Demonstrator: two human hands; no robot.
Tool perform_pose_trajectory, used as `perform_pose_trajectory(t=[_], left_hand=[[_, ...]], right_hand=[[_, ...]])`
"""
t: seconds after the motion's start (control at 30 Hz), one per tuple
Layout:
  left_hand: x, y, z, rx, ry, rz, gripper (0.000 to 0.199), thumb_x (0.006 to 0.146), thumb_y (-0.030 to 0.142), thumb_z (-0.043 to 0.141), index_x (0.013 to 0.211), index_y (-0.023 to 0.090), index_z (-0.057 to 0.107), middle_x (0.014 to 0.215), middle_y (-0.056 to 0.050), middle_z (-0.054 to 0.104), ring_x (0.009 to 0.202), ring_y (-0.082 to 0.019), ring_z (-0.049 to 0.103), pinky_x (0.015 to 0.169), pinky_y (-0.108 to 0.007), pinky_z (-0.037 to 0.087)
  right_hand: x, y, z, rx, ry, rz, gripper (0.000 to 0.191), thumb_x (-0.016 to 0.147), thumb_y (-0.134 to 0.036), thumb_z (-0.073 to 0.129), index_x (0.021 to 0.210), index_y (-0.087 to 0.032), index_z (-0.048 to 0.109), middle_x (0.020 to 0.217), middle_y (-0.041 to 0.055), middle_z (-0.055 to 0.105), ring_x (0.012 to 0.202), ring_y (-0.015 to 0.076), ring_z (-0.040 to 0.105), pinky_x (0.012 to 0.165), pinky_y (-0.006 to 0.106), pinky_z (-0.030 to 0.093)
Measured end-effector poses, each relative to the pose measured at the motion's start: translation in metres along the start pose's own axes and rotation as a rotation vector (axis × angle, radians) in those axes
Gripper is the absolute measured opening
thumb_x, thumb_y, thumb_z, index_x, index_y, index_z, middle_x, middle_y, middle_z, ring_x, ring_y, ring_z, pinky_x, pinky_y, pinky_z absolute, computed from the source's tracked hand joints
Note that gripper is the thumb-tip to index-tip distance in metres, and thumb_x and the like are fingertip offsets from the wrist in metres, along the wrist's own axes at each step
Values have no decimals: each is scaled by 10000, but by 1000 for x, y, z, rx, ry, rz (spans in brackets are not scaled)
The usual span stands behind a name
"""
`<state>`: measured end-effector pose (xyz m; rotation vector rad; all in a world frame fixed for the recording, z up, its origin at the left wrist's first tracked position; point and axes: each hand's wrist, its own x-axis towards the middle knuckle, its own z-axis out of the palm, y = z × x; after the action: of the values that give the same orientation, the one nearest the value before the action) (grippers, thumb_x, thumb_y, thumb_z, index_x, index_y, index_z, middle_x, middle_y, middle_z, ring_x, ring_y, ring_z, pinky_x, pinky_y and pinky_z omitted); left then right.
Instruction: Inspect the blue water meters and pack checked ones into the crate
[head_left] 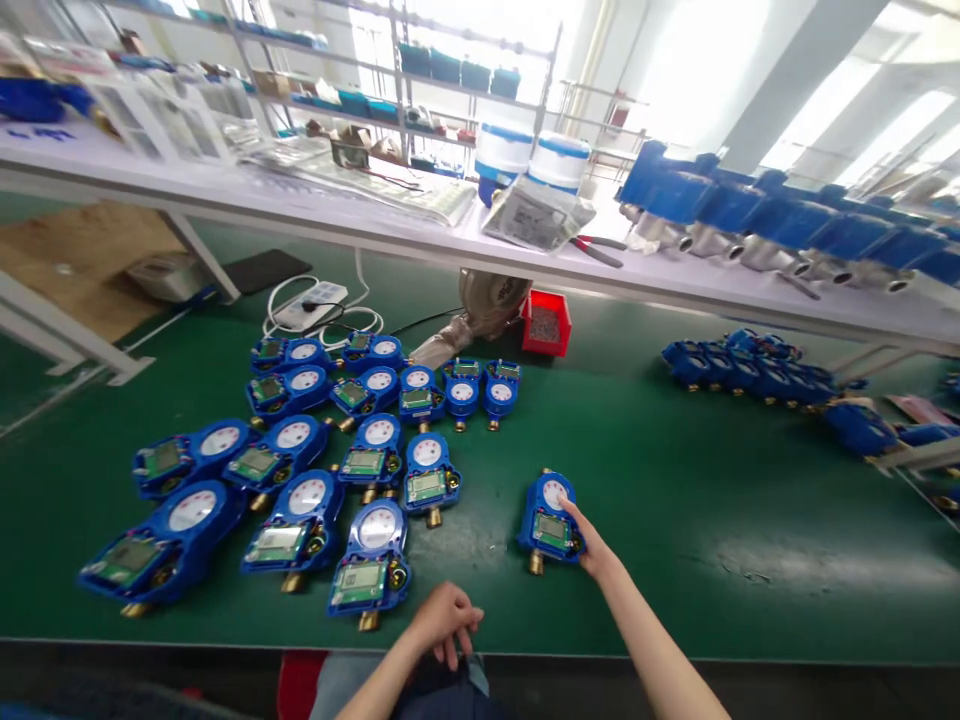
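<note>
My right hand grips the right side of a blue water meter, thumb near its white round dial. This meter lies on the green tabletop, its green circuit board and small display uncovered and a brass fitting toward me. Close to the table's front edge, my left hand hovers with loosely bent fingers, slightly apart, and nothing visible in them. The nearest meter to it is another blue water meter with an exposed board. Several more such water meters stand in rough rows on the left.
A red bin of small parts sits at the back beside a grey metal device. A white power strip with cables lies behind the meters. Overhead, a shelf carries red-handled pliers and blue-topped metal units. More blue meters are at right.
</note>
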<state>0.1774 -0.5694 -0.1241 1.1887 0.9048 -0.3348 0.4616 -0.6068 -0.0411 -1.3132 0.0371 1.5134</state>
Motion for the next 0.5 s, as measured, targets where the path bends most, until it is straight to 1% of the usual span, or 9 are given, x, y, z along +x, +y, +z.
perform_pose_trajectory(t=[0.1,0.17,0.27,0.33,0.43,0.5], left_hand=[[1,-2,0,-22,8,10,354,700,505,575,671,152,562,637,-93,709,370,-163,597,319,-206,358],[1,-2,0,-33,21,14,342,702,490,572,656,152,559,632,-90,707,362,-154,587,324,-206,359],[-2,-1,0,-53,38,19,323,702,463,571,624,149,564,625,-91,706,362,-147,578,333,-210,367],[-4,-1,0,-42,62,15,313,711,443,562,625,143,590,633,-92,711,372,-139,578,352,-215,385],[-4,0,-2,82,148,22,295,723,414,562,656,143,657,659,-85,726,452,-145,615,436,-236,451],[-2,0,-5,216,224,51,246,709,381,591,672,163,700,697,-76,740,573,-173,664,535,-260,494]], right_hand=[[12,-18,10,-98,50,7,511,767,-436,648,1150,-120,528,930,117,732,853,248,699,857,418,546],[16,-27,13,-141,34,39,533,765,-449,649,1162,-118,517,945,128,729,862,257,697,861,431,543],[19,-35,16,-163,5,116,573,755,-460,659,1180,-109,501,989,148,718,914,261,685,894,431,526],[18,-37,17,-162,12,156,599,748,-471,664,1190,-106,490,1003,155,713,938,261,678,908,426,519],[16,-40,20,-160,30,197,653,743,-486,664,1225,-98,456,998,161,712,949,270,673,912,431,517],[14,-45,23,-166,34,229,706,738,-495,664,1257,-83,422,1007,177,706,958,282,669,911,433,518]])
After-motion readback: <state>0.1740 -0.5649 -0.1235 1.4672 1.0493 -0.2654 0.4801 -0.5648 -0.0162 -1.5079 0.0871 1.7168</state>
